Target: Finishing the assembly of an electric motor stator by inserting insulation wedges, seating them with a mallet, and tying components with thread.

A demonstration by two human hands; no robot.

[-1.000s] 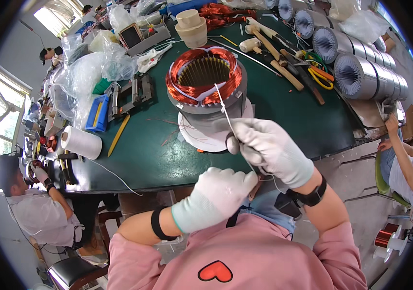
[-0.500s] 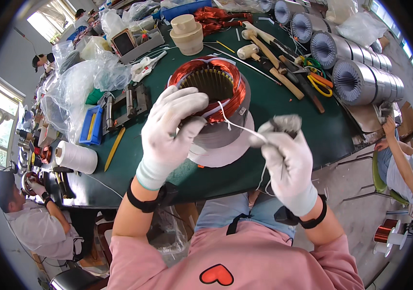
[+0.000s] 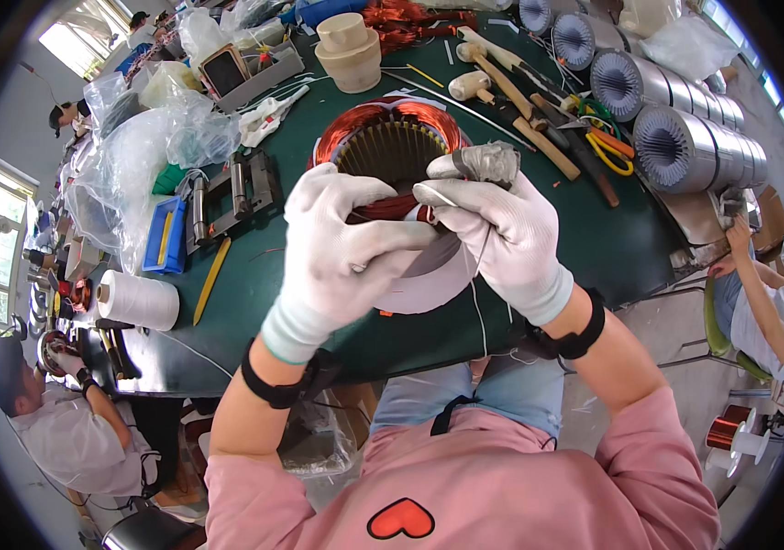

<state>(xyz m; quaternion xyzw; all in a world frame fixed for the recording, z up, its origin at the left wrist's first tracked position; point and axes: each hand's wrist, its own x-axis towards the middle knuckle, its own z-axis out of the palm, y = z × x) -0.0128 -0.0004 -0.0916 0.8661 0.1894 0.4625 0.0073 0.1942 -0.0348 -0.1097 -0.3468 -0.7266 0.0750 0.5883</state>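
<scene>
A motor stator with a ring of red-brown copper winding [image 3: 332,137] stands on the table before me, its slotted bore facing up. Beneath it lies a white round sheet [image 3: 433,295]. My left hand [image 3: 332,243], in a white glove, pinches the near side of the winding between fingers and thumb. Close beside it, my right hand [image 3: 507,225] is closed on a white cord at the winding's near right edge. Grey tape wraps one of its fingers. The cord's tail [image 3: 481,316] hangs toward the table edge, and a thin dark strand shows below the fingers.
Mallets [image 3: 471,87], pliers [image 3: 610,151] and several stator cores [image 3: 662,151] lie at the right. At the left are a thread spool [image 3: 140,301], a yellow strip [image 3: 211,280], a blue tray [image 3: 165,236] and plastic bags [image 3: 126,183]. A co-worker [image 3: 71,422] sits at left.
My right hand has moved up and left to the winding, drawing in from the pulled-out cord. My left hand has shifted slightly down and now grips the winding's near side.
</scene>
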